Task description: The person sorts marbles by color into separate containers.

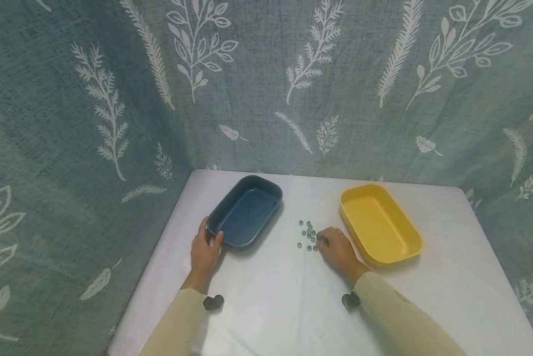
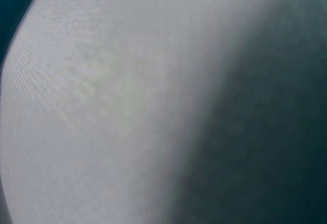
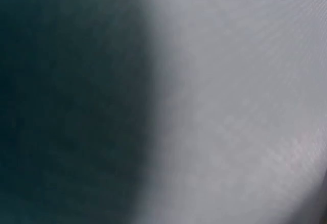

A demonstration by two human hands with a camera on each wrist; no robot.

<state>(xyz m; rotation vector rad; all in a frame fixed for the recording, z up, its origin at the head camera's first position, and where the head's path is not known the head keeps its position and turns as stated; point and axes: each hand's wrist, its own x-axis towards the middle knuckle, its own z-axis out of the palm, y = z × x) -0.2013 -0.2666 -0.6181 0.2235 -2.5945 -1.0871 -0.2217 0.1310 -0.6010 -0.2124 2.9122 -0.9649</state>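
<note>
A dark blue tray (image 1: 248,210) stands on the left part of the white table. My left hand (image 1: 205,252) holds its near-left corner, thumb on the near side and fingers along the left side. Several small round glass beads (image 1: 309,235), blue and green, lie scattered mid-table. At their right edge my right hand (image 1: 337,247) reaches down with bent fingers; its fingertips are hidden, so whether it pinches a bead cannot be seen. Both wrist views are blurred, showing only pale and dark surfaces.
To the right of my right hand is a yellow tray (image 1: 382,225), its inside bare. The white table (image 1: 266,306) ends at a grey-green curtain (image 1: 257,138) with white leaf prints behind and at both sides.
</note>
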